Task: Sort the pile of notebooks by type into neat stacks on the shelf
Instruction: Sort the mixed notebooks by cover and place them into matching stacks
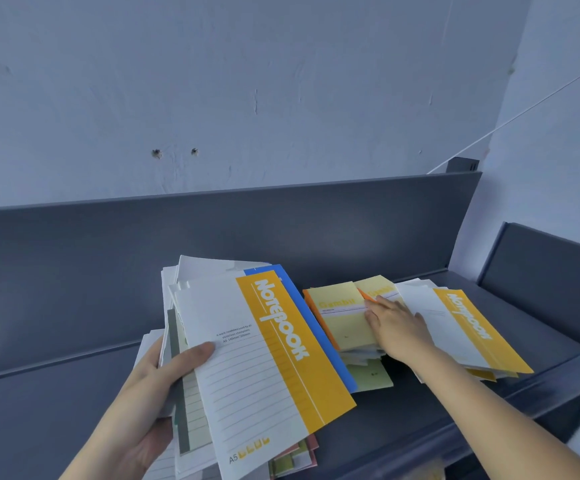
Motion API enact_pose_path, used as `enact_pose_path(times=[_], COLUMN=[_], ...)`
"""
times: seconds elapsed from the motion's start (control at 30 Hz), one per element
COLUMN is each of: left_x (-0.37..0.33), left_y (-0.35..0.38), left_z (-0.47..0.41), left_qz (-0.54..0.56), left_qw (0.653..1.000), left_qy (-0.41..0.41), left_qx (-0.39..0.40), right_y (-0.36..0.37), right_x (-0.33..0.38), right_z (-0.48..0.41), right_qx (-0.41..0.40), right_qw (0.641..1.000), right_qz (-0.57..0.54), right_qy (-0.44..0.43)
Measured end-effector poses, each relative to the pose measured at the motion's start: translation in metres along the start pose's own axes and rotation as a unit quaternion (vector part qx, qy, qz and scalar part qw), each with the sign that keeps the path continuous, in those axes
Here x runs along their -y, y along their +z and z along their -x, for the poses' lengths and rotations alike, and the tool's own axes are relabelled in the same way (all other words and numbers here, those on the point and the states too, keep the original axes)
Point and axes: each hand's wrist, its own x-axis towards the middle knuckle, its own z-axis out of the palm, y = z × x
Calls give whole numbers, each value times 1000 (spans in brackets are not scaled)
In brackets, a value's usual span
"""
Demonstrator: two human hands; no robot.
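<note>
My left hand [158, 393] grips a thick bundle of notebooks at its left edge, thumb on the top one, a white A5 notebook with an orange band [264, 368]. A blue-banded notebook [319, 327] shows beneath it. My right hand [394, 329] lies flat with straight fingers on a small stack of pale yellow notebooks with orange spines [340, 317]. To the right of that hand, another white-and-orange notebook [468, 327] tops a separate stack. All of it sits on a dark grey shelf [73, 403].
The shelf has a raised back panel [212, 230] and a second panel at the right [541, 265]. A pale wall rises behind. Loose green and pink notebooks [295, 459] poke out under the held bundle. Bare shelf surface lies at the left.
</note>
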Motion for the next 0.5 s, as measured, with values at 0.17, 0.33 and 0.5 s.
enact_pose_path(times=[0.17,0.33,0.5], left_x=[-2,-2,1], left_y=[-3,2,11], left_z=[-2,-5,-8], left_qz=[-9,-18,-15], left_qw=[1000,1000,1000], left_qy=[-5,-2,-8], left_qx=[-8,2,22], right_y=[-32,-43,-45], right_x=[-14,-49,-63], right_z=[0,16,25], right_qx=[-7,151,144], right_qw=[994,988,988], right_qz=[-106,10,-49], right_qy=[-12,42,22])
